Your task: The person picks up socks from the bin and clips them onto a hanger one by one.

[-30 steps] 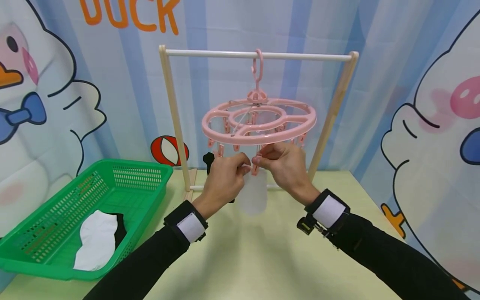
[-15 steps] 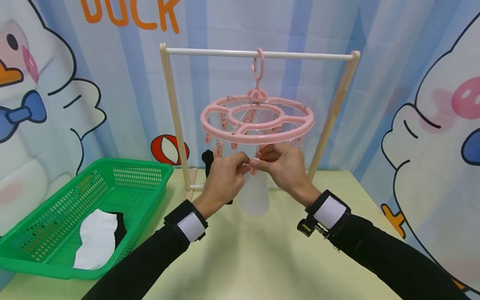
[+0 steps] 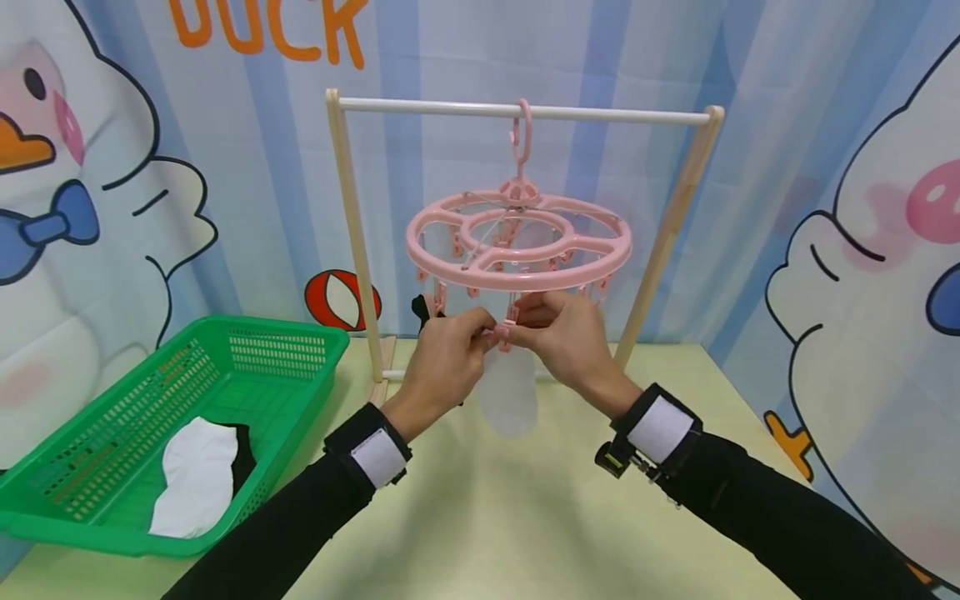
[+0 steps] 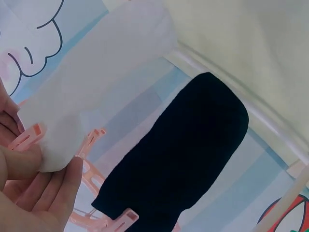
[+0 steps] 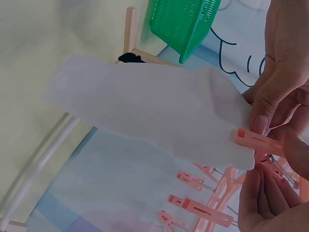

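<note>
A white sock hangs toe down below the pink round clip hanger. My left hand pinches its cuff between thumb and fingers. From the other side, my right hand pinches a pink clothes peg of the hanger. In the right wrist view the peg's tip lies over the sock's cuff; whether it grips the cloth I cannot tell. A black sock hangs from another peg close by, mostly hidden behind my left hand in the head view.
The hanger hooks onto the white bar of a wooden stand. At left, a green basket contains a white sock and a black piece of cloth. Several more pegs dangle around the ring.
The hanger has swayed slightly. My right hand has shifted a little left and down with the peg, against my left fingers at the sock's cuff.
</note>
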`<act>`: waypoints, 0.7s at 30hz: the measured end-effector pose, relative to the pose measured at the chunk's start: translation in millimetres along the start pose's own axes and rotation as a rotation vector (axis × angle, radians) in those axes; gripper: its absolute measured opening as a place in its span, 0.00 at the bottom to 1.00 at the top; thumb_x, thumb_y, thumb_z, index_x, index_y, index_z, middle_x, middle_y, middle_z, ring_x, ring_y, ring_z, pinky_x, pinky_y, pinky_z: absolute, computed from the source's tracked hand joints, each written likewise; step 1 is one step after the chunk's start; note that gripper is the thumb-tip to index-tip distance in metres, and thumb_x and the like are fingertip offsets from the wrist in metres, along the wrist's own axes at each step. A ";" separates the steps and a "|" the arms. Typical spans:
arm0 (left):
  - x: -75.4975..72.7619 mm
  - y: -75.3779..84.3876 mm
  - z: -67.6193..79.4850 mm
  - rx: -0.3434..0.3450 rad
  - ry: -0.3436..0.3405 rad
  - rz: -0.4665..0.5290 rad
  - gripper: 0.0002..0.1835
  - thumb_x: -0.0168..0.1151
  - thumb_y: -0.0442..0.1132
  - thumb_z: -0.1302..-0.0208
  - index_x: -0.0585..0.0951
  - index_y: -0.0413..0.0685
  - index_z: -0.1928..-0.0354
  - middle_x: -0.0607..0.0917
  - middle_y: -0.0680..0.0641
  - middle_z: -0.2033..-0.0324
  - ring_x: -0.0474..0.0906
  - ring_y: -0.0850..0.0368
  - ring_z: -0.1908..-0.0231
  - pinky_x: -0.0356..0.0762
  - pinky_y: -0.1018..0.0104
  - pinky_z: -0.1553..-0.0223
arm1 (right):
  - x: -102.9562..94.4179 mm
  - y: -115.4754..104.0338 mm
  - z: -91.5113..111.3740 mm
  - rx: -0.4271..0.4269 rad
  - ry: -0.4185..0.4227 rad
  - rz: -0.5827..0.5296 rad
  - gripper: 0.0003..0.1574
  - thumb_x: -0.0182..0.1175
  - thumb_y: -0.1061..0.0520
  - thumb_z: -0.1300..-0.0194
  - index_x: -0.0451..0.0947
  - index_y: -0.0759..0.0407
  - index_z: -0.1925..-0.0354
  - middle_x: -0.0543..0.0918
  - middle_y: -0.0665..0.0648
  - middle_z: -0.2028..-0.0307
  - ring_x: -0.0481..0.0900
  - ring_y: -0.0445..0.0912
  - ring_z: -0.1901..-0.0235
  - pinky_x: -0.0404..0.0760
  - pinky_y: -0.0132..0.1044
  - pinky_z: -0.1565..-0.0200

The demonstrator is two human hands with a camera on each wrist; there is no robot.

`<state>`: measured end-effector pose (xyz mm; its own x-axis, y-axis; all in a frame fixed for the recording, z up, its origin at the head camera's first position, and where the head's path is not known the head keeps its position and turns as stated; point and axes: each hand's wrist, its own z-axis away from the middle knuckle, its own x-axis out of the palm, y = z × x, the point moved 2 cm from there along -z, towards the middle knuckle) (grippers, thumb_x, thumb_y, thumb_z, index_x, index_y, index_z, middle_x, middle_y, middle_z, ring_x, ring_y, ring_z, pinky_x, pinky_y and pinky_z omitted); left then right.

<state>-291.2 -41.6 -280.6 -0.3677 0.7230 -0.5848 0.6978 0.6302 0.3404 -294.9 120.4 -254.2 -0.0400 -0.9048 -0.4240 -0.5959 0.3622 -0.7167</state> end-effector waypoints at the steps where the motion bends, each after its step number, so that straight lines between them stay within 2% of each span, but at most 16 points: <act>1: -0.6 -0.1 0.1 0.002 0.001 -0.004 0.03 0.65 0.35 0.35 0.83 0.45 0.67 0.84 0.51 0.75 0.73 0.63 0.79 0.75 0.65 0.76 | 0.3 0.1 0.2 -0.002 0.001 -0.002 0.15 0.73 0.62 0.46 0.82 0.67 0.61 0.86 0.58 0.67 0.85 0.42 0.66 0.85 0.41 0.63; 5: -5.9 0.5 -0.9 0.020 0.040 -0.034 0.02 0.67 0.34 0.37 0.82 0.44 0.65 0.85 0.50 0.75 0.76 0.61 0.78 0.75 0.66 0.78 | 0.6 0.3 0.3 -0.009 0.012 0.008 0.14 0.73 0.61 0.46 0.81 0.66 0.62 0.86 0.58 0.67 0.84 0.42 0.65 0.85 0.41 0.62; 9: -12.4 3.3 -2.8 0.063 0.118 -0.079 0.06 0.68 0.33 0.39 0.81 0.43 0.62 0.86 0.47 0.71 0.80 0.56 0.73 0.77 0.62 0.76 | 0.6 0.8 0.8 -0.010 0.016 0.011 0.15 0.73 0.61 0.46 0.81 0.67 0.61 0.86 0.58 0.67 0.84 0.42 0.65 0.84 0.41 0.61; 17: -25.0 10.0 -10.2 0.248 0.317 -0.206 0.10 0.67 0.31 0.40 0.79 0.39 0.57 0.83 0.43 0.65 0.77 0.49 0.64 0.78 0.55 0.62 | 1.6 2.6 2.1 -0.010 0.007 -0.005 0.15 0.73 0.59 0.46 0.81 0.67 0.63 0.86 0.58 0.68 0.84 0.43 0.65 0.84 0.43 0.60; 21: -28.8 10.8 -17.5 0.285 0.353 -0.258 0.17 0.70 0.32 0.42 0.81 0.38 0.50 0.81 0.40 0.57 0.74 0.46 0.56 0.75 0.54 0.53 | 2.5 3.4 1.6 -0.026 0.012 0.001 0.15 0.73 0.59 0.46 0.81 0.67 0.63 0.86 0.58 0.68 0.84 0.43 0.65 0.84 0.43 0.60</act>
<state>-283.8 -50.7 -247.2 -0.7005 0.6366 -0.3227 0.6785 0.7342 -0.0244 -295.8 119.7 -258.6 -0.0499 -0.9070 -0.4181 -0.6166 0.3573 -0.7015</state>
